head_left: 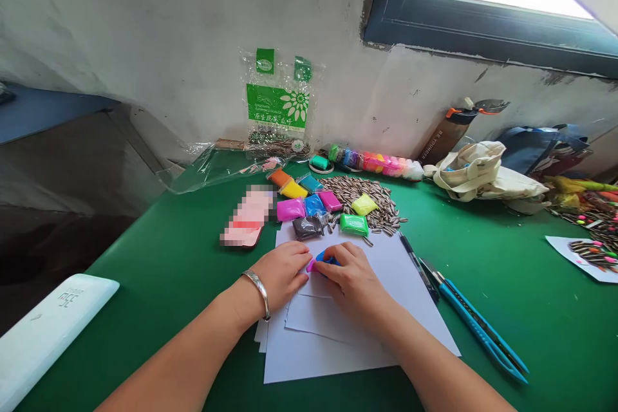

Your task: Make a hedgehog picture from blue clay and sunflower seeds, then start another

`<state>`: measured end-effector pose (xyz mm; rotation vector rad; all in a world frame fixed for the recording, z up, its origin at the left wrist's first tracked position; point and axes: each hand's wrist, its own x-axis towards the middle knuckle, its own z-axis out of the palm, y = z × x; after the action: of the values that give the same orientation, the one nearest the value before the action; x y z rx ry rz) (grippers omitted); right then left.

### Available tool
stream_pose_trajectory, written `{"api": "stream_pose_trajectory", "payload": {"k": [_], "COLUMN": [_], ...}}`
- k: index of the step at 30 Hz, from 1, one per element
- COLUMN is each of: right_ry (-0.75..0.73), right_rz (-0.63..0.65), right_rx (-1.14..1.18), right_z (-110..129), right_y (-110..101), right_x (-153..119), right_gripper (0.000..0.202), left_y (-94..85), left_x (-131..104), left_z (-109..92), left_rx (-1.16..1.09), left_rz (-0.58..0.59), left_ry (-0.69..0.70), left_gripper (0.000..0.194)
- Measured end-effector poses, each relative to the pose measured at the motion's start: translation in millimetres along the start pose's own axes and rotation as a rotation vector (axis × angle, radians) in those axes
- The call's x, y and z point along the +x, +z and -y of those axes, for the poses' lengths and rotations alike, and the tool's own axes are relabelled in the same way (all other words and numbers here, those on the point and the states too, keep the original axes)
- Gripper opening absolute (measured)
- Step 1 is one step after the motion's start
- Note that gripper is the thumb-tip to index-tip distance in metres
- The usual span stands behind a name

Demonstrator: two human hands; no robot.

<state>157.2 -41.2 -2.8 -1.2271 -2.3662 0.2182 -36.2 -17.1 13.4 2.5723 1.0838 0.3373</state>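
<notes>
Low over the white paper [309, 360], my two hands come close together. My left hand [282, 273], with a silver bangle at the wrist, has its fingers closed at a small piece of pink modelling clay [310, 266]. My right hand [355, 280] is curled around a piece of blue modelling clay [328, 259], its fingertips also touching the pink piece. The fingers partly hide both pieces. A smaller torn sheet of paper [313, 318] lies under my hands. Just beyond the paper are a black clay packet [309, 227] and a green clay packet [354, 224].
Behind the packets spreads a pile of sunflower seeds [381, 206]. Blue tweezers [483, 328] and a black pen [418, 264] lie on the right. A pink phone [248, 219] and a white device [58, 328] are left. A seed bag [277, 106] leans on the wall.
</notes>
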Motion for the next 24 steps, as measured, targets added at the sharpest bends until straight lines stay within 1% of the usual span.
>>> {"api": "stream_pose_trajectory", "payload": {"k": [3, 7, 10, 13, 20, 24], "right_ry": [0.009, 0.108, 0.204, 0.257, 0.313, 0.355], "right_rz": [-0.034, -0.166, -0.17, -0.159, -0.196, -0.201], "right_rx": [0.025, 0.072, 0.071, 0.043, 0.103, 0.128], "right_z": [-6, -28, -48, -61, -70, -72], "right_y": [-2, -8, -11, -14, -15, -21], "right_x": [1, 0, -2, -1, 0, -3], "right_gripper": [0.029, 0.031, 0.029, 0.028, 0.029, 0.03], "left_y": [0.2, 0.4, 0.8, 1.8, 3.8, 4.2], "left_x": [0, 0, 1, 1, 3, 2], "left_z": [1, 2, 3, 3, 6, 8], "left_rx": [-0.007, -0.007, -0.001, 0.0, -0.017, -0.025], "left_rz": [0.0, -0.004, -0.011, -0.022, -0.068, -0.103], "left_ry": [-0.004, 0.0, 0.001, -0.003, 0.006, 0.011], "left_gripper": [0.023, 0.024, 0.023, 0.023, 0.025, 0.026]}}
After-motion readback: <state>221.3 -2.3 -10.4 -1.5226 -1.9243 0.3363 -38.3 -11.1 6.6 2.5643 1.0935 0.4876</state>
